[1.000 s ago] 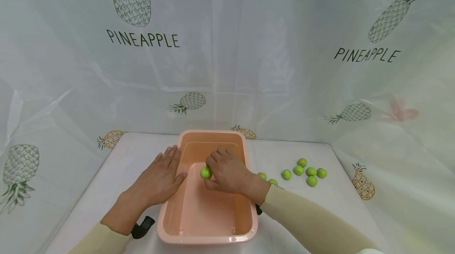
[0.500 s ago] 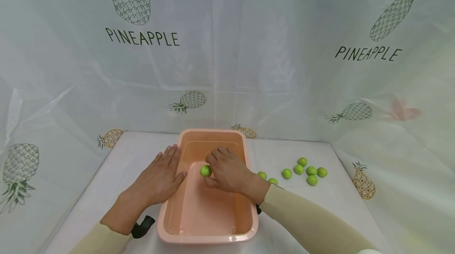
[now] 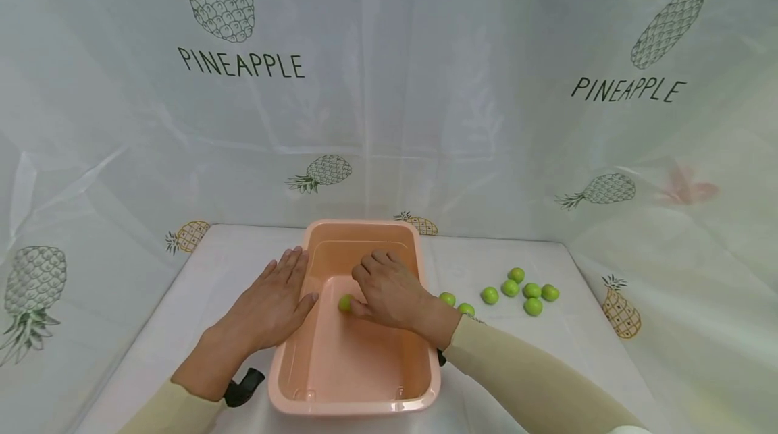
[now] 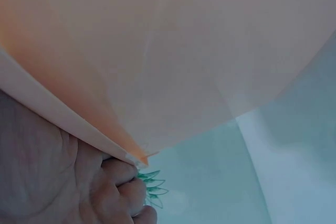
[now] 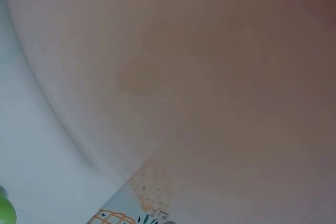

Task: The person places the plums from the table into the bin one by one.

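Note:
A pink plastic basin (image 3: 355, 408) stands lengthwise in front of me in the head view. My left hand (image 3: 267, 309) rests on its left rim, fingers straight and thumb reaching inward; the left wrist view shows the palm (image 4: 37, 166) along the rim. Inside the basin is my right hand (image 3: 389, 292), its thumb spread from the bent fingers. A small round green fruit, lime-like (image 3: 345, 303), lies just left of that thumb, partly hidden by it and lower than the hand. The basin wall (image 5: 210, 103) fills most of the right wrist view.
Several more green fruits (image 3: 533, 306) lie on the white-covered table (image 3: 486, 258) right of the basin, two close to the right forearm. A hanging sheet printed with pineapples (image 3: 389, 83) closes off the back and sides.
Earlier my right thumb and fingers pinched the green fruit; now it has left the fingertips and sits lower, partly behind the thumb. The left hand and basin have stayed put.

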A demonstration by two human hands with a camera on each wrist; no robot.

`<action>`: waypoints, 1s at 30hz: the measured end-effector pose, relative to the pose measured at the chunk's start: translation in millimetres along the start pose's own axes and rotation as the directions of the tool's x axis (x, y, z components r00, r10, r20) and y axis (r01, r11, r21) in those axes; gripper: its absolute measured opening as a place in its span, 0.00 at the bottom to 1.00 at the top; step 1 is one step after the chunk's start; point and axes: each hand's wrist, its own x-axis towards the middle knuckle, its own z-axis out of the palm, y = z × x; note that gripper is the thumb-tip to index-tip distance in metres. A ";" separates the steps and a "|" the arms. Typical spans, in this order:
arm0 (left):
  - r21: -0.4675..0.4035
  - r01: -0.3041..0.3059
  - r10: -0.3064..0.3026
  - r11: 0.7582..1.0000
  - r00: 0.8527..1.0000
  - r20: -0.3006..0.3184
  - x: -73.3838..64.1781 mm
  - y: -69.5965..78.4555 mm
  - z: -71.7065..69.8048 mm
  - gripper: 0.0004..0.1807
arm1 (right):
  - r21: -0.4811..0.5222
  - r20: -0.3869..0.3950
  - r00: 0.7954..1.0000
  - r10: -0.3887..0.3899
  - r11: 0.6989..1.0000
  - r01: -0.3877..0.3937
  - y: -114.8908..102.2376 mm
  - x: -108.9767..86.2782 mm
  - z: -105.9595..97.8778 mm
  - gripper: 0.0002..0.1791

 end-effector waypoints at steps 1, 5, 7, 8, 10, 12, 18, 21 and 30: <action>0.000 0.000 0.000 1.000 1.000 0.000 -0.1 0.2 -0.4 0.39 | -0.007 -0.003 1.000 -0.001 1.000 0.001 -0.1 0.0 0.0 0.22; -0.005 0.006 -0.006 1.000 1.000 0.008 0.3 0.3 -0.9 0.39 | 0.015 -0.021 1.000 0.007 1.000 -0.007 2.1 -1.8 -4.1 0.18; -0.009 0.012 -0.012 1.000 1.000 0.015 0.5 0.5 -1.0 0.39 | 0.049 -0.049 0.999 0.024 0.999 -0.021 6.6 -4.3 -7.7 0.17; -0.014 0.013 -0.013 1.000 1.000 0.018 0.7 0.6 -0.8 0.39 | 0.066 -0.063 0.997 0.039 0.997 -0.035 10.1 -6.1 -10.1 0.16; -0.021 0.012 -0.012 1.000 1.000 0.019 0.8 0.6 -0.4 0.39 | 0.096 -0.100 0.992 0.078 0.993 -0.068 19.6 -11.0 -15.5 0.15; -0.023 0.009 -0.008 1.000 1.000 0.018 1.0 0.4 0.2 0.39 | 0.103 -0.140 0.983 0.117 0.989 -0.103 32.1 -18.4 -20.1 0.15; -0.032 -0.001 0.001 0.999 1.000 0.014 0.9 -0.8 0.4 0.39 | 0.103 -0.178 0.955 0.237 0.970 -0.222 71.1 -55.0 -29.0 0.14; -0.036 -0.004 0.004 0.999 1.000 0.015 0.7 -1.8 0.3 0.39 | 0.073 -0.133 0.946 0.297 0.955 -0.289 84.3 -78.2 -25.6 0.15; -0.051 -0.003 0.004 0.999 1.000 0.019 0.5 -2.9 0.7 0.39 | -0.099 -0.005 0.954 0.301 0.949 -0.300 100.5 -139.4 17.5 0.19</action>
